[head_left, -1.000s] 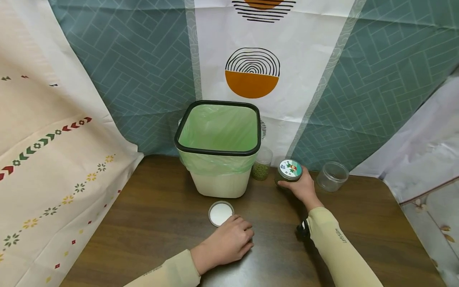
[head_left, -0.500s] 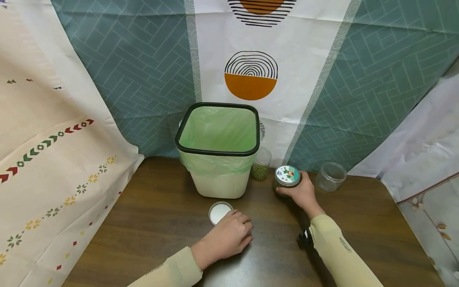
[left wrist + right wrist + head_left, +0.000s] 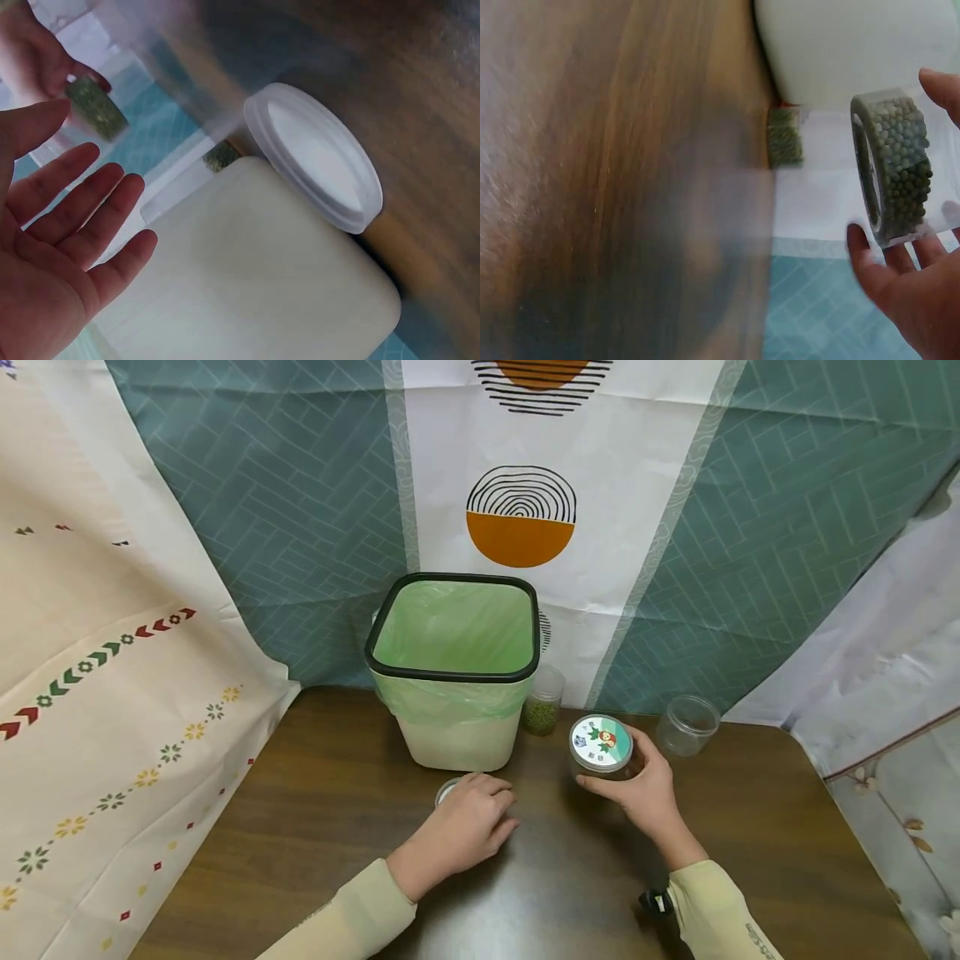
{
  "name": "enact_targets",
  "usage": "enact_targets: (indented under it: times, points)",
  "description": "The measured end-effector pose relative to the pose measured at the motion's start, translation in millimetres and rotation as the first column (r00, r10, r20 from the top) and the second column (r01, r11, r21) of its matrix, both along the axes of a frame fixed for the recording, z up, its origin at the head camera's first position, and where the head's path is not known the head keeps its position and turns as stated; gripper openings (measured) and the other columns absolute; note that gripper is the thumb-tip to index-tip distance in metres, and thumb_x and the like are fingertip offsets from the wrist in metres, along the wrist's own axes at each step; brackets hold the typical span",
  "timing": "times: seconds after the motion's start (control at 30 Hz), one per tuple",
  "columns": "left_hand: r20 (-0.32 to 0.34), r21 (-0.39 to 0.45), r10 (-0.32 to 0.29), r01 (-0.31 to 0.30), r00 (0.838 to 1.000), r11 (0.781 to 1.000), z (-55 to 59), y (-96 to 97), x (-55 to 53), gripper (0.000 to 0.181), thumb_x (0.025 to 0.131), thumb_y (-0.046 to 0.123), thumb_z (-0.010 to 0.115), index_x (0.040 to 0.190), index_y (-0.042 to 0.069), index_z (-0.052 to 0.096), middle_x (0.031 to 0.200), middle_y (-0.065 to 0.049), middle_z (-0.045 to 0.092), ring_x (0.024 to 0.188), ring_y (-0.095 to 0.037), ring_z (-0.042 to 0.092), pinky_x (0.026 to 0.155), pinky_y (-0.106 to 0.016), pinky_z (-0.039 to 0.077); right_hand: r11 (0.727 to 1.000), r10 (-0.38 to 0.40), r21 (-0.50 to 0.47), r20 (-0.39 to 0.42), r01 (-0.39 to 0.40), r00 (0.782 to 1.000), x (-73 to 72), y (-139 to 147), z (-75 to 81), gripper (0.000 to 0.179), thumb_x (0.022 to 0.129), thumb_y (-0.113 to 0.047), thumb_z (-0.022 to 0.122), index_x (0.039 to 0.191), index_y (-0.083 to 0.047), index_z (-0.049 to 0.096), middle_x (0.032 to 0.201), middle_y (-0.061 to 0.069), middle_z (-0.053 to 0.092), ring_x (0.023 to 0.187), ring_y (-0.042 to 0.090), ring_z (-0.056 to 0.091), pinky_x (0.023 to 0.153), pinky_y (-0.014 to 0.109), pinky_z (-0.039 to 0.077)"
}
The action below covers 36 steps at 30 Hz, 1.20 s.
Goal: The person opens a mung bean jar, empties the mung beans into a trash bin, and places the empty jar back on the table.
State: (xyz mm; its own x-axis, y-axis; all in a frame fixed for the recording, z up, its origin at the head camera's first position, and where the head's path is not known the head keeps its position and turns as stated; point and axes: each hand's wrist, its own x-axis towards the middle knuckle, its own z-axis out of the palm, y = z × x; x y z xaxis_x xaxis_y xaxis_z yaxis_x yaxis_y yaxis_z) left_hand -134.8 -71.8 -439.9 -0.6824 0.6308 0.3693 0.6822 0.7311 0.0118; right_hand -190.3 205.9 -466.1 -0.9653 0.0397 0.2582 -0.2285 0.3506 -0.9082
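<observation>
My right hand [image 3: 637,785] grips a clear jar [image 3: 904,165] whose lid [image 3: 602,741] bears a green-and-white picture label. Green beans fill its lower part, and it is lifted off the table in the right wrist view. My left hand [image 3: 461,827] has its fingers spread in the left wrist view and holds nothing. It covers most of a round lid [image 3: 311,157] with a white inside, which lies on the table in front of the bin. A second clear jar [image 3: 542,702] with green beans stands beside the bin, at the back.
A pale bin [image 3: 457,735] with a black rim and green liner stands at the back of the brown wooden table [image 3: 300,843]. At the back right is another clear jar [image 3: 687,725] without a lid. Patterned cloth [image 3: 660,635] hangs behind.
My right hand has brought the jar up off the table and toward me. My left hand has moved slightly forward and left, covering more of the lid.
</observation>
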Motion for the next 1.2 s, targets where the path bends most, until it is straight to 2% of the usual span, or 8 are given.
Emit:
enact_targets:
  times: [0.13,0.33,0.53,0.67,0.8,1.0,1.2]
  points:
    - [-0.007,0.036,0.045,-0.045,0.999,0.998,5.8,-1.2,-3.5,0.025,0.084,0.034,0.067,0.1,0.014,0.068,0.105,0.001,0.066,0.1,-0.017,0.062,0.088,-0.035,0.049,0.999,0.019,0.048,-0.026,-0.018,0.999,8.1,-6,9.2,0.09,0.051,-0.033,0.092,0.13,-0.034,0.048,0.119,-0.009,0.058,0.099,0.007,0.057,0.074,0.018,0.052]
    - [0.012,0.143,0.097,-0.098,0.995,0.985,12.5,-0.1,-6.6,0.031,0.086,0.034,0.064,0.11,0.013,0.065,0.11,0.0,0.065,0.103,-0.016,0.061,0.09,-0.033,0.049,0.977,-0.023,0.212,-0.056,0.035,0.998,19.9,-16,16.8,0.088,0.049,-0.051,0.088,0.127,-0.041,0.048,0.114,-0.018,0.059,0.098,0.002,0.055,0.072,0.024,0.05]
    - [0.0,0.253,0.098,-0.095,0.995,0.963,25.2,4.9,-9.6,0.037,0.087,0.034,0.064,0.118,0.013,0.063,0.116,-0.001,0.063,0.109,-0.016,0.059,0.093,-0.031,0.048,0.95,0.03,0.311,-0.104,0.004,0.994,30.5,-29,19.4,0.091,0.05,-0.057,0.085,0.131,-0.042,0.045,0.115,-0.018,0.059,0.103,0.001,0.053,0.074,0.029,0.048]
    - [0.029,0.289,0.092,-0.097,0.995,0.952,32.9,11.9,-10.1,0.046,0.088,0.04,0.062,0.124,0.012,0.058,0.124,-0.004,0.059,0.116,-0.017,0.055,0.098,-0.032,0.046,0.943,0.064,0.332,-0.138,-0.015,0.988,34.3,-35,21.7,0.091,0.052,-0.054,0.085,0.132,-0.039,0.046,0.121,-0.013,0.058,0.109,0.007,0.053,0.083,0.037,0.049]
    - [0.094,0.305,0.069,-0.095,0.993,0.948,37.8,18.8,-8.9,0.056,0.087,0.05,0.059,0.131,0.015,0.052,0.132,-0.006,0.052,0.122,-0.018,0.05,0.098,-0.035,0.046,0.93,0.089,0.366,-0.169,-0.021,0.982,37.9,-40,23.8,0.092,0.053,-0.054,0.085,0.135,-0.031,0.048,0.123,-0.005,0.058,0.112,0.016,0.055,0.089,0.045,0.048]
    - [0.165,0.299,0.034,-0.083,0.986,0.951,37.8,25.7,-7.9,0.067,0.084,0.062,0.054,0.137,0.022,0.045,0.139,-0.005,0.046,0.125,-0.019,0.047,0.094,-0.037,0.049,0.907,0.119,0.42,-0.179,-0.033,0.977,42.3,-46,21.4,0.093,0.054,-0.049,0.087,0.133,-0.017,0.051,0.124,-0.004,0.06,0.112,0.015,0.055,0.09,0.043,0.049]
    - [0.199,0.271,0.015,-0.07,0.98,0.96,40.0,29.0,-10.1,0.074,0.082,0.062,0.056,0.144,0.027,0.035,0.142,-0.003,0.042,0.126,-0.018,0.046,0.093,-0.037,0.049,0.903,0.165,0.423,-0.187,-0.072,0.968,43.1,-48,21.8,0.088,0.054,-0.037,0.089,0.132,-0.022,0.052,0.123,-0.007,0.06,0.111,0.01,0.055,0.088,0.038,0.051]
